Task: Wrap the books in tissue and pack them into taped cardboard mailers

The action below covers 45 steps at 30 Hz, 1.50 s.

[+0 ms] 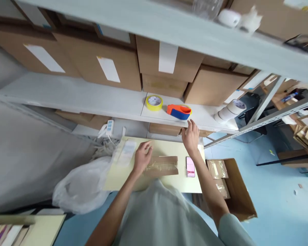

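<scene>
Holds right hand (189,128), wide and empty, near the orange-and-blue tape dispenser (179,112) on the far shelf (204,119); poises left hand (143,155), half-curled, at the left end of the cardboard parcel (165,165) on the near bench (187,184).

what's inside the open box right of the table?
At least two flat, taped brown packages, along the left side of the box. Anything beneath them is covered, and the right forearm hides part of that side.
</scene>
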Available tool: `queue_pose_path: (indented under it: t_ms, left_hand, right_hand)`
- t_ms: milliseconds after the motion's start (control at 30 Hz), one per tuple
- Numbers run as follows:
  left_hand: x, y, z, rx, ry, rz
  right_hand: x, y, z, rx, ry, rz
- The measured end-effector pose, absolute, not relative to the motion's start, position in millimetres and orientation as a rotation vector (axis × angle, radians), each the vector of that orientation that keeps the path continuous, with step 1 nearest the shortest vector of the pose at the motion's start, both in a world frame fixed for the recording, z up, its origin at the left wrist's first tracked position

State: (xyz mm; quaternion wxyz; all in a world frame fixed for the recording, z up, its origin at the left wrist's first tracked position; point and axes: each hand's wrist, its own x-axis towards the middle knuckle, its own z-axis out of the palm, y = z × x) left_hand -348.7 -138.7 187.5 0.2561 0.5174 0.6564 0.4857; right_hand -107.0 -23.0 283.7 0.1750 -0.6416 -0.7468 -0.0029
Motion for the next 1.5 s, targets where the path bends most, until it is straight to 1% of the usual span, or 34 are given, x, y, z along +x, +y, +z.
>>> queue_pose_path:
  t_ms: [100, 167, 233, 300, 367, 467, 533, 633, 800, 933, 1067, 1133, 1267, 1400, 1500]
  left_hand:
    - [-366, -188, 136, 1.122, 1.924, 1.185]
    - [-369, -213, 114, 0.974, 1.965, 1.076]
    - [-364, -229, 104, 0.912, 1.965, 0.965]
    - [-352, -236, 104, 0.962, 1.967, 0.858]
    - [-337, -236, 111, 1.088, 2.017, 0.743]
    - [-317, -232, 120, 1.253, 2.156, 0.549]
    - [-309, -229, 123, 1.281, 2.227, 0.43]
    - [-312, -226, 122, 1.265, 2.271, 0.347]
    - [-340, -223, 117, 1.187, 2.107, 0.45]
    - [-351, -226, 118, 1.139, 1.958, 0.578]
    - [-357, -231, 110, 1.109, 1.745, 0.858]
    - [-361, -231, 102, 1.113, 1.718, 0.919]
    - [-365, -229, 77, 1.064, 1.761, 0.868]
    - [-366, -238, 56, 1.012, 1.874, 0.625]
    - [-368, -249, 47, 1.0, 1.91, 0.526]
  right_hand:
    - [-87, -92, 238, -1.88, -2.123, 0.265]
    - [-77, -134, 210, -1.976, -2.134, 0.516]
    - [-72, -164, 190, -2.052, -2.131, 0.755]
    - [-75, -180, 178, -2.092, -2.122, 0.903]
    - [-84, -185, 173, -2.145, -2.111, 0.912]
    - [-100, -184, 166, -2.274, -2.099, 0.771]
    - [-105, -183, 160, -2.327, -2.095, 0.695]
    - [-99, -183, 147, -2.293, -2.07, 0.706]
    - [-74, -186, 126, -1.969, -1.927, 0.873]
    - [-62, -185, 124, -1.802, -1.767, 0.975]
    - [-48, -186, 132, -1.647, -1.734, 0.971]
    - [-41, -187, 130, -1.626, -1.744, 0.953]
    - [-34, -193, 102, -1.622, -1.743, 1.082]
    - [-38, -207, 66, -1.667, -1.616, 1.351]
    - [-39, -215, 49, -1.707, -1.544, 1.449]
